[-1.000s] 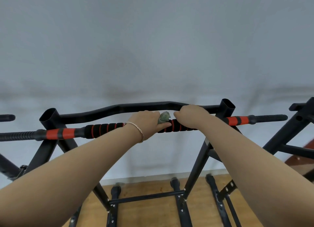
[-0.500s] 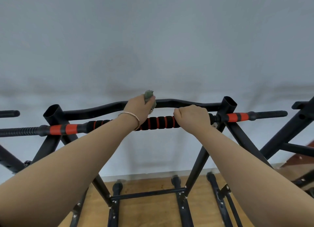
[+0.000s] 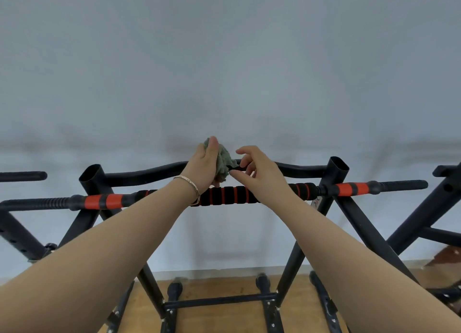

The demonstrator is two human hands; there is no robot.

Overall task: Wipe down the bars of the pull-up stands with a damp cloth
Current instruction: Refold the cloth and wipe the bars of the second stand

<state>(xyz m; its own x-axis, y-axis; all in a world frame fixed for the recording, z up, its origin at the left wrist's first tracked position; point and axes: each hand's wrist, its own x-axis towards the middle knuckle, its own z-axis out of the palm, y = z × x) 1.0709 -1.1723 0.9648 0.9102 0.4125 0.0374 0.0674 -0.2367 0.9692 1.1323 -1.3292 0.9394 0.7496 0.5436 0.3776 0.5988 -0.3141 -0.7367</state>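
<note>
Head camera, looking forward and down past two bare forearms at black pull-up stand [image 3: 336, 169] against pale grey wall [image 3: 224, 58].

Left hand [image 3: 203, 165] raised just above stand's curved rear bar [image 3: 149, 171], fingers and thumb curled round bunched grey-green cloth [image 3: 222, 163]. Cloth clutched into a wad, upper part poking past fingertips, lower part hanging in front of curved rear bar and ending just above front bar [image 3: 229, 195]; touching either bar or not, impossible to tell. Thin metal bracelet [image 3: 193, 186] on left wrist.

Right hand [image 3: 259, 173] just beside cloth on its right, held above front bar, fingers bent and parted, thumb and forefinger apart with cloth's right tip between. Nothing plainly gripped; contact with cloth not discernible.

Front bar straight, wrapped between uprights in black foam with thin red rings, crossed by both wrists. Outside each upright, red-and-black sleeve [image 3: 103, 201], then ribbed black end grip [image 3: 399, 184]. Open-topped upright tube at either end of curved rear bar.

Below, slanted black legs, low cross-brace [image 3: 219, 301] and rubber-capped feet on wooden floor [image 3: 212, 290]. More black frame [image 3: 421, 215] at far right and another black bar end [image 3: 23, 176] at far left, both near but apart from middle stand.
</note>
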